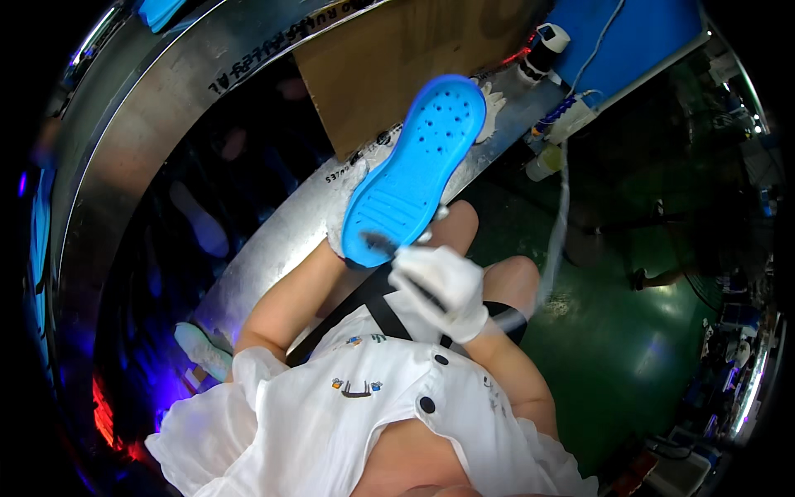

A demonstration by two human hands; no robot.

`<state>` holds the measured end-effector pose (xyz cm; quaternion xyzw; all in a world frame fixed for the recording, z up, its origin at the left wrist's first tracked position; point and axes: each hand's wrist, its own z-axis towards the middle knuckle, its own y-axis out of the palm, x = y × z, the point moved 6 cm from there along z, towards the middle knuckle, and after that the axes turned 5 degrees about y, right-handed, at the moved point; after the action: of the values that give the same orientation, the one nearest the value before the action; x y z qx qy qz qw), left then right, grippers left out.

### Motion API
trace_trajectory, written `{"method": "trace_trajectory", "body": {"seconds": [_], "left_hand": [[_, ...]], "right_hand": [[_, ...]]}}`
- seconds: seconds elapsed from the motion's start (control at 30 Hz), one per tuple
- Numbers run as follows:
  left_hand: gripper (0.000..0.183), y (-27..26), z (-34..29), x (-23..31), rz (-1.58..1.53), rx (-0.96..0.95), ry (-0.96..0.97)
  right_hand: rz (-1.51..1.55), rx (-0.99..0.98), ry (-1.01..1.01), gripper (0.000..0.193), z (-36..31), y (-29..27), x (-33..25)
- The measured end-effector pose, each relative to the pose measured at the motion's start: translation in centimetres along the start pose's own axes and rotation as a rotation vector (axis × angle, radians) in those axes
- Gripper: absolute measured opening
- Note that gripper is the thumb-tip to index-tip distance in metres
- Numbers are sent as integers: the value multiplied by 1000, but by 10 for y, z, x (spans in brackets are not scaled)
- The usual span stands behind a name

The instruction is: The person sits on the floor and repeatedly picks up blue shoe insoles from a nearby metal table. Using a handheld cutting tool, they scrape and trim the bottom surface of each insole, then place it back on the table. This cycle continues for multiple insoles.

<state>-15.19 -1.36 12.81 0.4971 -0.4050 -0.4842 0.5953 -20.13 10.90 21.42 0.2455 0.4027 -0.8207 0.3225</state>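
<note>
A bright blue shoe sole (403, 190) is held up in front of me, tilted, its inner face toward me with small holes at the far end and ridges nearer. My left hand (338, 217), in a white glove, grips it from beneath and along its left edge; most of the fingers are behind it. In a white glove too, my right hand (443, 284) is closed around a slim dark-handled brush (378, 242). Its blurred dark tip lies over the near end of the sole, though whether it touches cannot be made out.
A metal ledge (257, 232) curves along my left, with a pale sole (201, 348) on it. Behind the blue sole stands a brown cardboard sheet (356, 83). A white-and-black device (546, 51) and a small cup (544, 163) are at the far right, above a green floor (604, 331).
</note>
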Motion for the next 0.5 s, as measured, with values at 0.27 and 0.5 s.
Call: {"method": "trace_trajectory", "body": {"seconds": [0.27, 0.5], "left_hand": [[75, -33, -9, 47, 892, 493, 18], [56, -55, -8, 61, 1098, 635, -56]], "right_hand": [[59, -176, 75, 19, 2, 5, 9], [230, -161, 139, 19, 4, 5, 25]]}}
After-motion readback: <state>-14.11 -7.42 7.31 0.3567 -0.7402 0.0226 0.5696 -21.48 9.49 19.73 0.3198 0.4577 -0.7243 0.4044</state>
